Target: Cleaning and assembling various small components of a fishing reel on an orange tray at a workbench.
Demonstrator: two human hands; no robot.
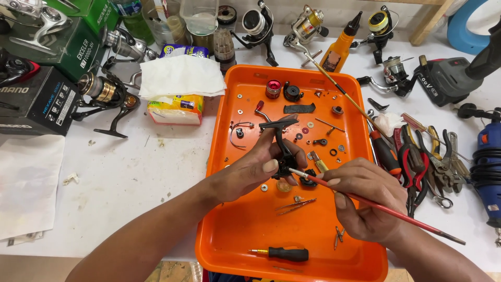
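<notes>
The left hand pinches a black reel body while the right hand grips a red brush touching it.

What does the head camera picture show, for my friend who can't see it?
Two hands work over an orange tray full of tiny parts: the left hand holds a black fishing reel body, and the right hand touches a thin red brush to it. Fishing reels and pliers lie around.
</notes>
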